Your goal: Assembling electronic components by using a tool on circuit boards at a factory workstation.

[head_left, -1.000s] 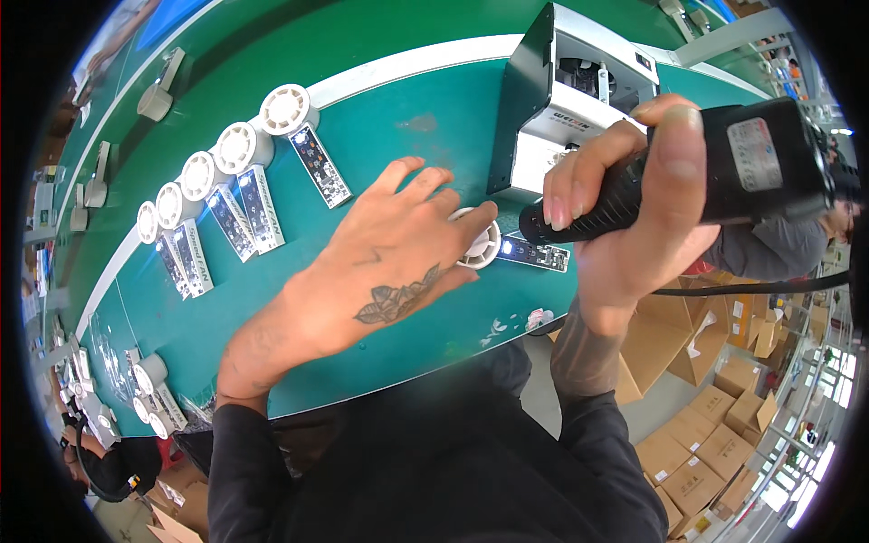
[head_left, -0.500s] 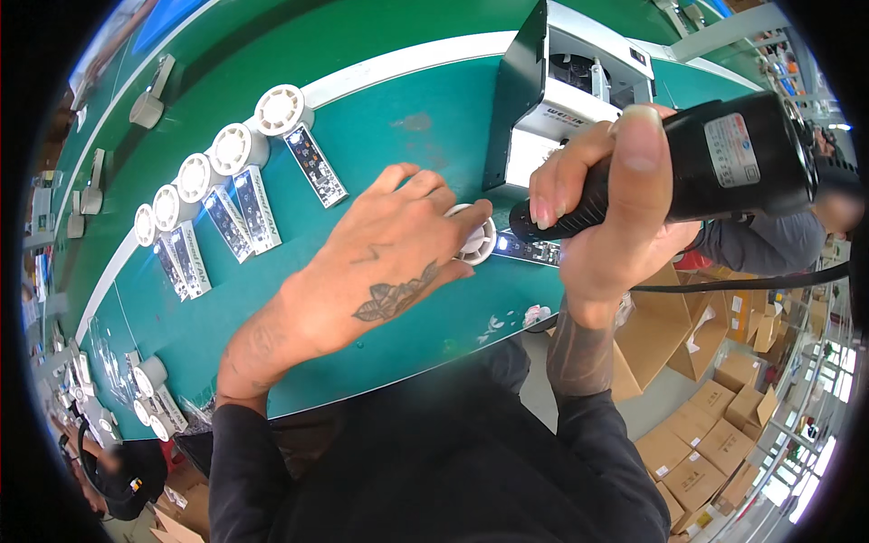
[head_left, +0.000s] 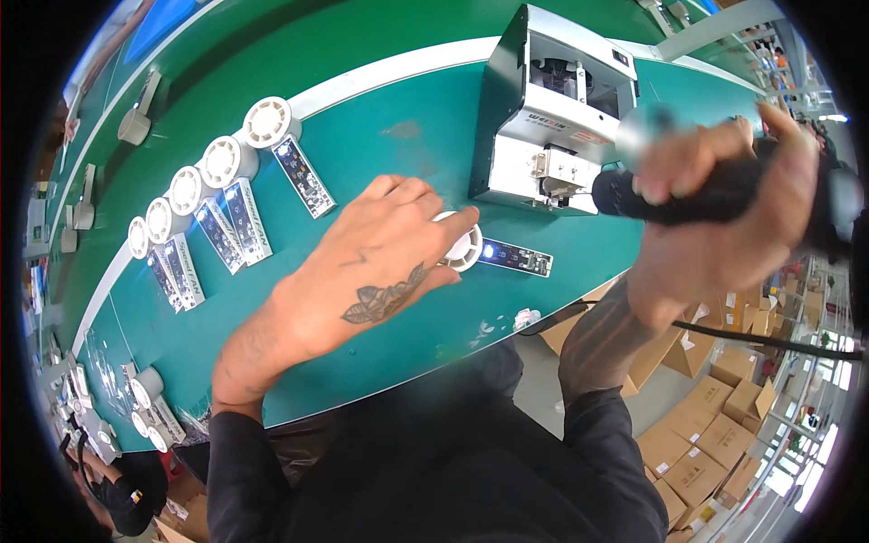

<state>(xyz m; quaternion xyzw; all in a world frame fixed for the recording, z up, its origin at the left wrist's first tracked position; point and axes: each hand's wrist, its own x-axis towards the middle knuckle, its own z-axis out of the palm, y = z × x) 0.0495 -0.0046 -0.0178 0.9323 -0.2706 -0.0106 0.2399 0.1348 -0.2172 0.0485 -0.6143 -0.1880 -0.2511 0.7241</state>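
Note:
My left hand [head_left: 376, 262] lies over a small handheld fan on the green table [head_left: 389, 362], its thumb and fingers gripping the white round fan head [head_left: 466, 246]. The fan's handle [head_left: 523, 258] points right, with its circuit board bare and a small light glowing on it. My right hand [head_left: 706, 258], partly smeared by motion, is wrapped round a black electric screwdriver [head_left: 674, 201]. The screwdriver's front end points left at the metal block [head_left: 563, 170] on the front of a silver and black screw feeder [head_left: 511, 109]. Whether its tip touches the block, I cannot tell.
Several similar white fans [head_left: 226, 163] with bare boards stand in a row on the left. More fans [head_left: 149, 389] lie at the table's left end. Cardboard boxes [head_left: 697, 443] sit on the floor at right. A black cable [head_left: 769, 341] runs beside my right forearm. Another person [head_left: 127, 493] is at lower left.
My right hand has carried the screwdriver off the fan's board, right and away from it, to the screw feeder's front. My left hand still holds the fan head.

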